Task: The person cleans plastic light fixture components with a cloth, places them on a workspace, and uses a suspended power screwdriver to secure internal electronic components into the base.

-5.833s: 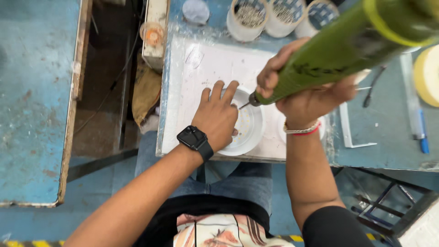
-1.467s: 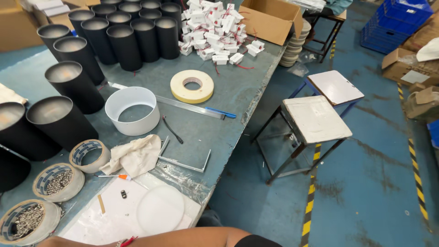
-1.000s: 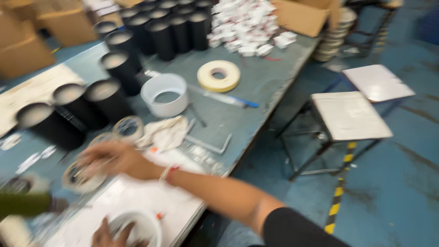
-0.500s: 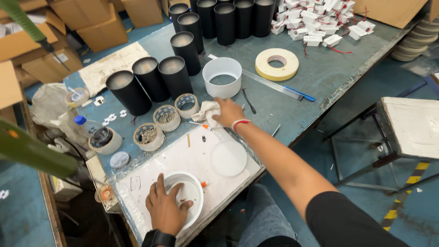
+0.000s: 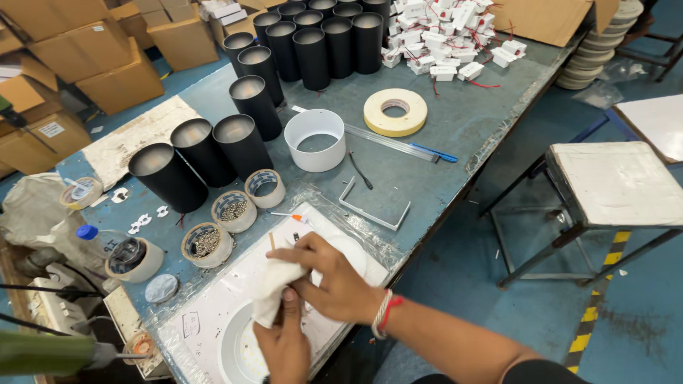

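My right hand (image 5: 336,284), with a red band at the wrist, grips a crumpled white cloth (image 5: 272,293) over a white sheet (image 5: 213,313) at the table's near edge. From below, my left hand (image 5: 284,347) pinches the lower end of the same cloth. Just under the hands lies a white round lamp housing (image 5: 235,352), partly covered by them. A white disc (image 5: 353,250) shows behind my right hand.
Black cylinders (image 5: 242,142) stand in rows at the back left, with a white ring housing (image 5: 315,139), a tape roll (image 5: 395,112) and a metal bracket (image 5: 375,211) nearby. Tape-ring cups of screws (image 5: 233,211) sit left of the hands. A green power tool (image 5: 43,353) hangs at the lower left. A stool (image 5: 612,186) stands to the right.
My right hand has carried the white cloth from beside the screw cups to the near edge. My left hand has left the lamp housing and taken hold of the cloth too.
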